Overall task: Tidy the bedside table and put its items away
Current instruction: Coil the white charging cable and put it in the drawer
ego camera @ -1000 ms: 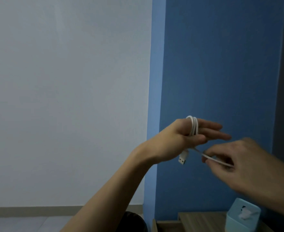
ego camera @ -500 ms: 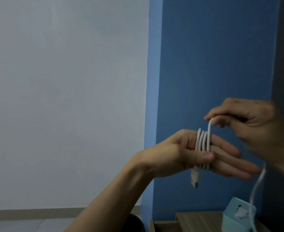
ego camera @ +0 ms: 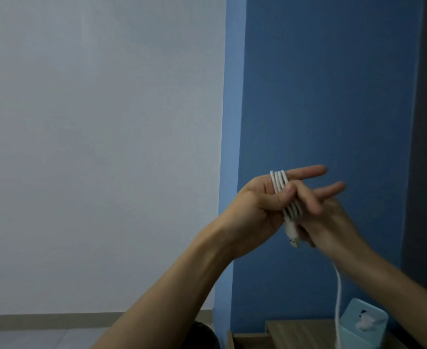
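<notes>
Open air lies left of the left hand [ego camera: 262, 205], before the white wall [ego camera: 94, 147]. Below, the bench [ego camera: 300, 333] carries a pale blue tissue box [ego camera: 356, 336] at its right, and the hanging cable [ego camera: 339, 290] drops just beside it.

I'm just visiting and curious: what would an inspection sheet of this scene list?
Surface: wooden bedside table, only a strip in view.
Job's things: white cable, coiled round the left hand; its USB plug dangles below.
Clutter: pale blue tissue box on the table.
Hands: left thumb pins the coils; right hand blurred, grip unclear.
Cables: loose tail hangs toward the table.
Surroundings: blue wall, white wall.
</notes>
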`<state>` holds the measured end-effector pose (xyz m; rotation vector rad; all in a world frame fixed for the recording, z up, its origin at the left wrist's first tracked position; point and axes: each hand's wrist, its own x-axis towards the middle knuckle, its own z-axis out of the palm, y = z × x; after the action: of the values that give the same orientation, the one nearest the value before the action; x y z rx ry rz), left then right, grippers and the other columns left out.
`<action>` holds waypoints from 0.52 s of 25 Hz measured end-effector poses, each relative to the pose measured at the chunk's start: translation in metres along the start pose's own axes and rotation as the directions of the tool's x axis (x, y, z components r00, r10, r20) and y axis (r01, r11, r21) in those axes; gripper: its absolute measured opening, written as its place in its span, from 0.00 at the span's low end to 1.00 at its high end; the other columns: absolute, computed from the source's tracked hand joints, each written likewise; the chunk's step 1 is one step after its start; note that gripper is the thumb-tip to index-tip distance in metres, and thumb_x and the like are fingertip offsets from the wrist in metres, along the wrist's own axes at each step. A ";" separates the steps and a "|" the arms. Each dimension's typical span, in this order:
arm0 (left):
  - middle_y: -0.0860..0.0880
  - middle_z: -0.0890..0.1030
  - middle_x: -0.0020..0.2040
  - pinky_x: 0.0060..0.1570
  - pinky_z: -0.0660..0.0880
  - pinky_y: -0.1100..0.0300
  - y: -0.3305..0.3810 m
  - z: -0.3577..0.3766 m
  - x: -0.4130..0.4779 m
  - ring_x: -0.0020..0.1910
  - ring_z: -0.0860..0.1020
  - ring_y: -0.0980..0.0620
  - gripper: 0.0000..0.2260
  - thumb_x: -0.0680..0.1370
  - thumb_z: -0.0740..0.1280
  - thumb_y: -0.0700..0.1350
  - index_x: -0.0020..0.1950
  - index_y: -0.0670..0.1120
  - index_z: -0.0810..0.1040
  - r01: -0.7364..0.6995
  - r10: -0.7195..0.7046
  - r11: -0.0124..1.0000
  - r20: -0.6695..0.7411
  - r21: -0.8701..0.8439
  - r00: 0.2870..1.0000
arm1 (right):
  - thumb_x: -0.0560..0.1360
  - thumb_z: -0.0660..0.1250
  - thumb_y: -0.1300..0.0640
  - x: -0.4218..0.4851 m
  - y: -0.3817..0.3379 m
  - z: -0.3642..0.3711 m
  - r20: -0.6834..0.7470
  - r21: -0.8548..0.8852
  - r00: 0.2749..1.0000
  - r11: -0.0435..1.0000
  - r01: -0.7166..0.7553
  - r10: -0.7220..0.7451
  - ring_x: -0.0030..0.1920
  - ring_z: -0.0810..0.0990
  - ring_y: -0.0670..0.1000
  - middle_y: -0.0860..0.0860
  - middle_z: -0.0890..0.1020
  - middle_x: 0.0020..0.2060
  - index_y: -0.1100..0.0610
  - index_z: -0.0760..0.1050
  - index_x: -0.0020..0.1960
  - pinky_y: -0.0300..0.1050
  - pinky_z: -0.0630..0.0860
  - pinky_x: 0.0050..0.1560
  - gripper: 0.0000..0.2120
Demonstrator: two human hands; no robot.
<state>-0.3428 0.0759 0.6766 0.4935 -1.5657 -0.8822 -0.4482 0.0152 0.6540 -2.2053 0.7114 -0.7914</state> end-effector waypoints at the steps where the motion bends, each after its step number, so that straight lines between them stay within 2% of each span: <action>1: 0.39 0.82 0.55 0.63 0.72 0.64 0.001 -0.003 -0.001 0.59 0.79 0.56 0.15 0.81 0.48 0.34 0.65 0.38 0.67 -0.007 0.008 0.999 -0.034 0.038 0.999 | 0.77 0.60 0.63 0.001 0.003 -0.011 -0.048 0.150 0.987 0.976 0.159 -0.154 0.16 0.64 0.43 0.48 0.70 0.14 0.54 0.78 0.27 0.30 0.61 0.18 0.21; 2: 0.41 0.76 0.63 0.65 0.71 0.63 0.001 -0.006 -0.002 0.60 0.78 0.56 0.16 0.81 0.48 0.34 0.67 0.38 0.66 -0.013 0.018 0.997 -0.067 0.077 0.998 | 0.76 0.61 0.62 0.001 0.006 -0.014 -0.091 0.162 0.971 0.959 0.231 -0.219 0.16 0.62 0.43 0.48 0.70 0.15 0.55 0.76 0.25 0.32 0.59 0.18 0.21; 3: 0.43 0.72 0.67 0.66 0.69 0.63 0.003 -0.008 -0.002 0.62 0.77 0.55 0.17 0.81 0.48 0.34 0.68 0.39 0.65 -0.016 0.026 0.995 -0.098 0.101 0.995 | 0.76 0.62 0.59 0.005 0.012 -0.017 -0.094 0.105 0.949 0.945 0.308 -0.299 0.18 0.62 0.43 0.48 0.71 0.16 0.56 0.78 0.28 0.32 0.59 0.19 0.18; 5: 0.45 0.71 0.68 0.68 0.68 0.60 0.006 -0.016 -0.004 0.67 0.73 0.51 0.17 0.81 0.49 0.34 0.68 0.39 0.67 0.004 0.016 0.990 -0.147 0.141 0.989 | 0.74 0.64 0.50 0.003 0.011 -0.010 -0.031 -0.055 0.918 0.917 0.394 -0.396 0.20 0.64 0.43 0.49 0.75 0.22 0.55 0.82 0.37 0.33 0.61 0.21 0.13; 6: 0.43 0.72 0.67 0.69 0.67 0.58 0.007 -0.020 -0.004 0.69 0.71 0.49 0.16 0.81 0.50 0.33 0.66 0.40 0.70 0.026 0.003 0.981 -0.150 0.190 0.989 | 0.73 0.65 0.50 -0.001 0.011 -0.009 0.016 -0.149 0.904 0.893 0.424 -0.427 0.20 0.67 0.44 0.48 0.77 0.25 0.53 0.82 0.37 0.32 0.62 0.21 0.11; 8: 0.40 0.75 0.66 0.72 0.64 0.54 0.010 -0.026 -0.006 0.71 0.68 0.48 0.16 0.81 0.53 0.33 0.62 0.40 0.75 0.088 -0.041 0.921 -0.131 0.379 0.991 | 0.73 0.64 0.50 -0.004 0.009 -0.022 -0.013 -0.355 0.888 0.833 0.425 -0.459 0.22 0.73 0.45 0.46 0.80 0.29 0.51 0.81 0.35 0.32 0.66 0.23 0.11; 10: 0.41 0.78 0.63 0.70 0.66 0.56 0.011 -0.026 -0.007 0.69 0.71 0.52 0.14 0.81 0.54 0.33 0.63 0.36 0.75 0.155 -0.099 0.796 -0.126 0.585 0.987 | 0.74 0.59 0.47 -0.006 0.006 -0.030 -0.010 -0.593 0.834 0.675 0.440 -0.552 0.23 0.75 0.46 0.48 0.78 0.24 0.51 0.78 0.33 0.39 0.72 0.26 0.16; 12: 0.43 0.80 0.56 0.63 0.71 0.58 0.009 -0.023 -0.007 0.57 0.77 0.52 0.13 0.80 0.56 0.33 0.63 0.34 0.74 0.176 -0.124 0.703 -0.126 0.689 0.984 | 0.73 0.56 0.47 -0.006 0.002 -0.030 0.061 -0.744 0.744 0.466 0.479 -0.666 0.24 0.76 0.46 0.46 0.78 0.24 0.50 0.78 0.33 0.47 0.74 0.25 0.16; 13: 0.41 0.80 0.52 0.60 0.73 0.58 0.008 -0.022 -0.007 0.51 0.78 0.52 0.13 0.80 0.57 0.33 0.62 0.33 0.74 0.177 -0.125 0.691 -0.126 0.701 0.984 | 0.72 0.55 0.48 -0.005 0.000 -0.032 0.086 -0.780 0.712 0.397 0.483 -0.697 0.25 0.77 0.48 0.45 0.79 0.25 0.50 0.78 0.33 0.46 0.73 0.24 0.16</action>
<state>-0.3190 0.0805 0.6782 1.2144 -1.7933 -0.3244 -0.4745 0.0054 0.6707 -3.2975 0.3419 -1.3453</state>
